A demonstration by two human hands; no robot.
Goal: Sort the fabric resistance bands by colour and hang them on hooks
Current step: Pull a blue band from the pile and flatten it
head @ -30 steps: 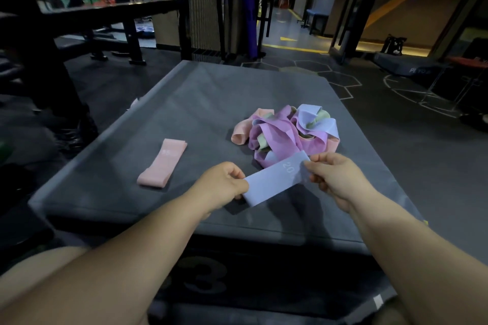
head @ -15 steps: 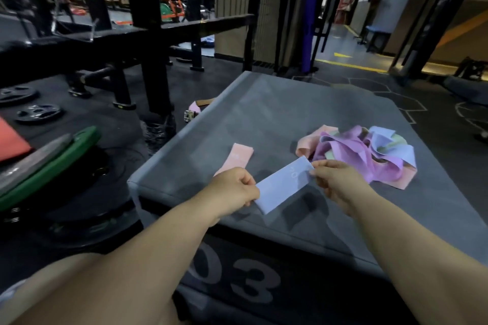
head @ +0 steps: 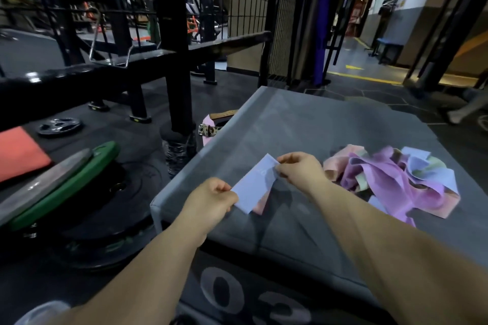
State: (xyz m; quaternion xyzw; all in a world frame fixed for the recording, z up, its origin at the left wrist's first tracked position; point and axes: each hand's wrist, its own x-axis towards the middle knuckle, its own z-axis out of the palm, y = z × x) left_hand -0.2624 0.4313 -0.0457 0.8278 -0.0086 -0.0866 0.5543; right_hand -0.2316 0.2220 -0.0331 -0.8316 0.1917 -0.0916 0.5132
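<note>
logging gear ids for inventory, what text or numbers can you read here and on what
"03": large grey digits on the dark front of the grey padded box.
Faint white print on the pale blue fabric band, pinched by the left hand and right hand: too blurred to read.
Lettering on the black weight plates on the floor: too dark to read.

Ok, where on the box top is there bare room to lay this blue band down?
The far half of the box top, behind the blue band and left of the tangled pile, is bare. So is the near strip between the forearms. Crowded: the right side, under the pile, and just below the blue band, where a pink band lies.
</note>
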